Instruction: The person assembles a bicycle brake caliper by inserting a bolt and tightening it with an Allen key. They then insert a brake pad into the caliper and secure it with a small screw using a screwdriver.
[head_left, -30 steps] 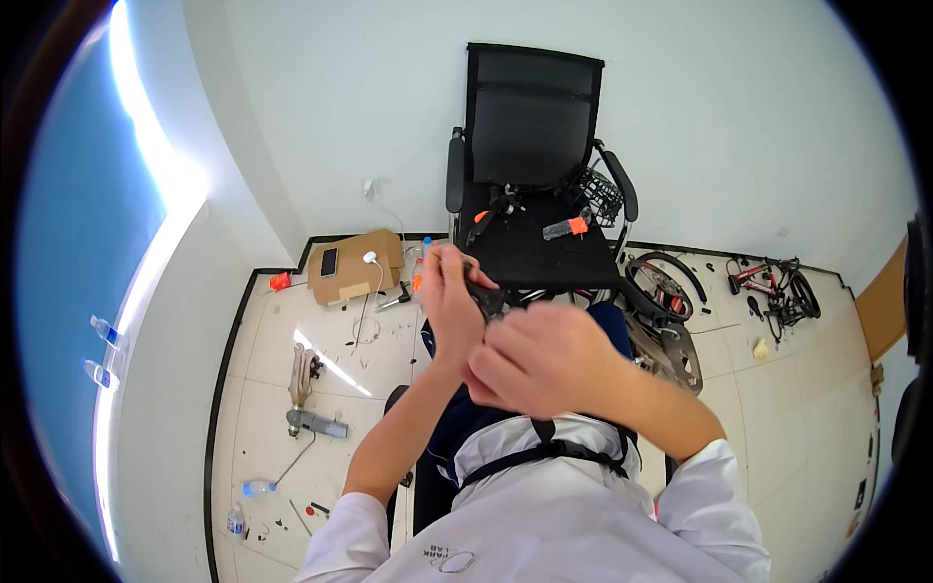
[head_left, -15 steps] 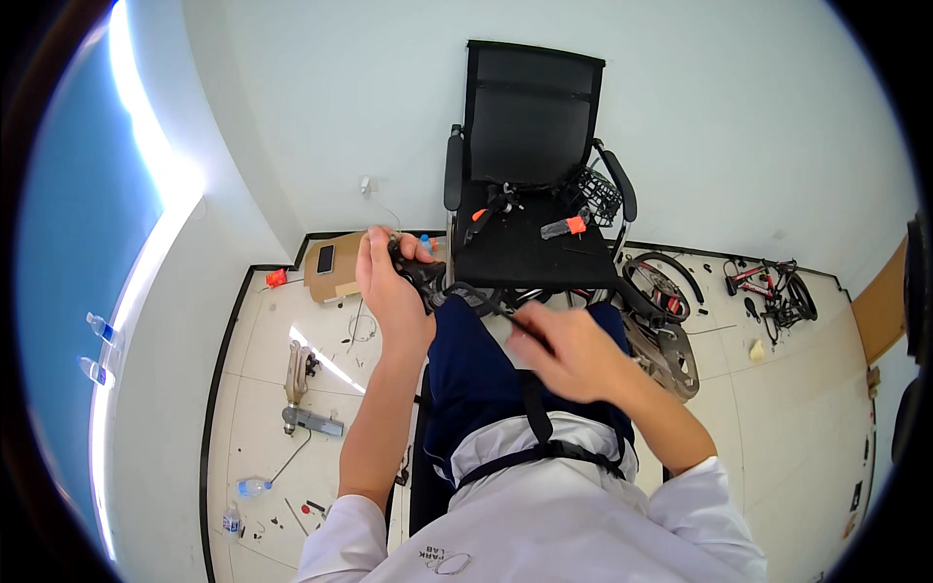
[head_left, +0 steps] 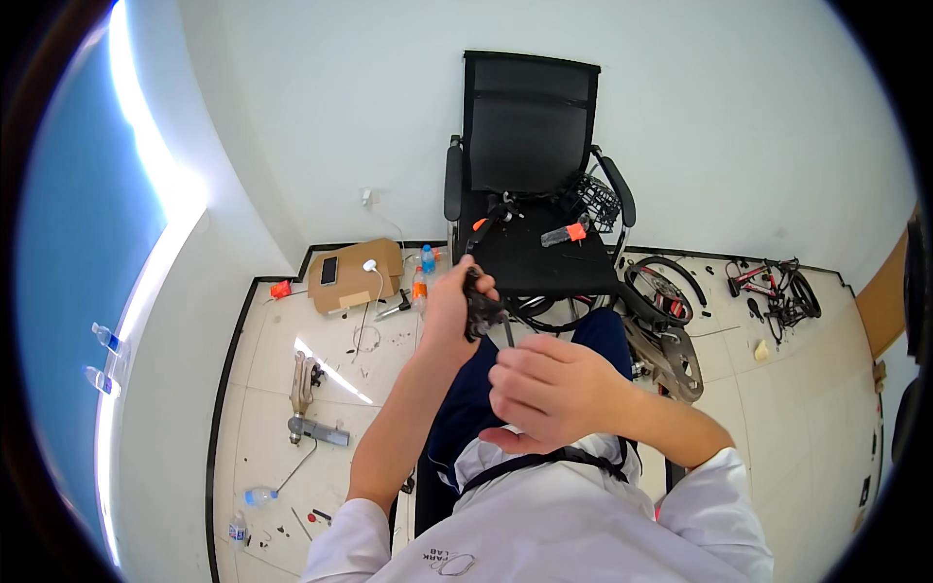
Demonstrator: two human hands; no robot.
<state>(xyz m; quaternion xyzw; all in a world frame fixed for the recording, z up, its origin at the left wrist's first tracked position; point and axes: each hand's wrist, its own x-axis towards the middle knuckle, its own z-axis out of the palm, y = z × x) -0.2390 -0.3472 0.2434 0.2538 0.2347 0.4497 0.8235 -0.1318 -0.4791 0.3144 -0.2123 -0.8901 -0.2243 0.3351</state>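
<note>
My left hand (head_left: 450, 316) is closed around a black bicycle part (head_left: 483, 309) with an uneven, jointed outline, held above my lap. The palm and fingers cover much of it, so its exact kind is hard to make out. From its lower right side a thin dark rod (head_left: 508, 333) reaches toward my right hand (head_left: 554, 391). That hand is curled with its back up, thumb side toward me, its fingertips at the rod's near end; the grip itself is partly hidden.
Ahead stands a black office chair (head_left: 535, 264) bearing a wire basket (head_left: 595, 199) and an orange-and-grey piece (head_left: 565, 233). A wheel (head_left: 661, 291) leans at its right. Cardboard (head_left: 384, 257) with a phone (head_left: 329, 270), bottles (head_left: 419, 289) and a metal clamp-like tool (head_left: 319, 430) lie left.
My left hand has moved right and nearer to me with the black part, turning it. The right hand has come lower and turned, with less of the dark rod showing.
</note>
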